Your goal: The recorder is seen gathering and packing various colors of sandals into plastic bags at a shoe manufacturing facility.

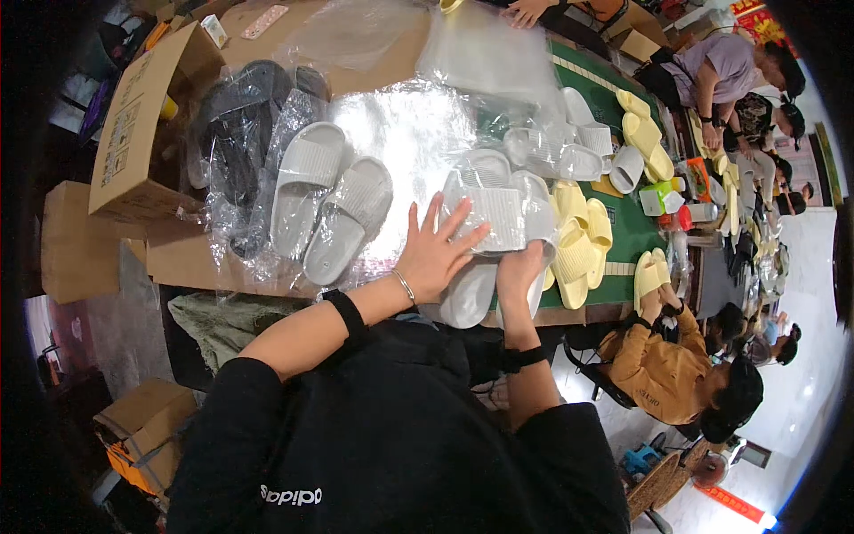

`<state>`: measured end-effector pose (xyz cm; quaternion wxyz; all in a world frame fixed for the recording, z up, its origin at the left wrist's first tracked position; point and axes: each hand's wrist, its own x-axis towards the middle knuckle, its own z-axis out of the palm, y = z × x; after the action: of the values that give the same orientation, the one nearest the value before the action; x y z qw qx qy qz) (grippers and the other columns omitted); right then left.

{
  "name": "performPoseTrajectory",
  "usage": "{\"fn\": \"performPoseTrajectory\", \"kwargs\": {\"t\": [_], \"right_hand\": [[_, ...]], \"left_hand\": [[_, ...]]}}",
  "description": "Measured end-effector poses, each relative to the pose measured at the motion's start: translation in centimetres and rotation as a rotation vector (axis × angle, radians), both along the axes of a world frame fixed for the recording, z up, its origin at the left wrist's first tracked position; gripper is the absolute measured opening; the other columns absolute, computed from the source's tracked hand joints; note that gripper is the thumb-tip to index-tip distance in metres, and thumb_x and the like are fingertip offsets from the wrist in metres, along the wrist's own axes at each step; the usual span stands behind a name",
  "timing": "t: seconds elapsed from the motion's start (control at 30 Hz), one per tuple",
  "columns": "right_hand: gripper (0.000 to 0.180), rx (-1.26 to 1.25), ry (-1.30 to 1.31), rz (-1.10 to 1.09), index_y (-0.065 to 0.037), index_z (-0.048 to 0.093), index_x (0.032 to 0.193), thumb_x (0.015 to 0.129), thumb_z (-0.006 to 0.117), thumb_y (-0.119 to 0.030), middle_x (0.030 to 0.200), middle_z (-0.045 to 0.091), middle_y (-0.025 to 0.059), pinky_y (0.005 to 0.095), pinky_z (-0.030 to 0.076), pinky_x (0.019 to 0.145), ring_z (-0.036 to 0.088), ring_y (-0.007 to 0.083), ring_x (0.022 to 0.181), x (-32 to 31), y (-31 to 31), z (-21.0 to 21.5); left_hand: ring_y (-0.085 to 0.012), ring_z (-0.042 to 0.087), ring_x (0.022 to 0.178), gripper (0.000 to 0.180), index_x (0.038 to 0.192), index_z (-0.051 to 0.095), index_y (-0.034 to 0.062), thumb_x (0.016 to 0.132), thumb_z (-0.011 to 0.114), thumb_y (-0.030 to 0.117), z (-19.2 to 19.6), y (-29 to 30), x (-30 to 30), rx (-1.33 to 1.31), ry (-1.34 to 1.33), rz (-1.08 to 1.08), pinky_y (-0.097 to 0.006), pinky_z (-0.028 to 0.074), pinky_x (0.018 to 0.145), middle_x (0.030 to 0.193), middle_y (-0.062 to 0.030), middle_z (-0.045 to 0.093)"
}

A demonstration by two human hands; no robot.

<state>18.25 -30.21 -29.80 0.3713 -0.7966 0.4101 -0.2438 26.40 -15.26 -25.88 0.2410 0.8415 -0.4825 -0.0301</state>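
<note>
A pair of light grey slides (495,214) lies in front of me at the table's near edge, their ribbed straps facing up. My left hand (429,258) lies over the strap of the left slide with its fingers spread. On the right slide, my right hand (519,278) grips near the strap; its fingertips are partly hidden. To the left sits another grey pair (334,200) on shiny clear plastic. Yellow slides (580,245) stand just right of my right hand.
An open cardboard box (133,133) and black slides in clear plastic (245,133) stand at the left. Clear plastic bags (485,62) are stacked at the far side. More grey slides (556,151) lie on the green belt (614,209). A co-worker in a brown jacket (654,369) sits at the right.
</note>
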Motion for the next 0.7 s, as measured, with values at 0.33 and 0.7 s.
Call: {"fn": "performPoseTrajectory", "kwargs": {"t": [0.33, 0.7], "right_hand": [[0.027, 0.042, 0.092, -0.122, 0.008, 0.052, 0.096, 0.069, 0.047, 0.005, 0.095, 0.056, 0.0254, 0.0385, 0.041, 0.079, 0.053, 0.0382, 0.091, 2.5, 0.5, 1.8], [0.04, 0.017, -0.009, -0.022, 0.007, 0.041, 0.113, 0.073, 0.044, 0.003, 0.105, 0.048, 0.0226, 0.0377, 0.037, 0.083, 0.048, 0.036, 0.093, 1.9, 1.8, 1.1]], "left_hand": [[-0.0441, 0.033, 0.114, 0.055, 0.129, 0.037, 0.0193, 0.078, 0.057, 0.017, -2.1, 0.1, 0.0, -0.376, 0.269, 0.11, -0.041, 0.032, 0.095, 0.137, -0.0217, 0.019], [-0.0322, 0.046, 0.069, 0.056, 0.13, 0.032, 0.0028, 0.08, 0.053, 0.017, -0.8, 1.8, 0.6, -0.476, 0.337, 0.025, -0.037, 0.039, 0.065, 0.078, -0.0169, 0.052]]}}
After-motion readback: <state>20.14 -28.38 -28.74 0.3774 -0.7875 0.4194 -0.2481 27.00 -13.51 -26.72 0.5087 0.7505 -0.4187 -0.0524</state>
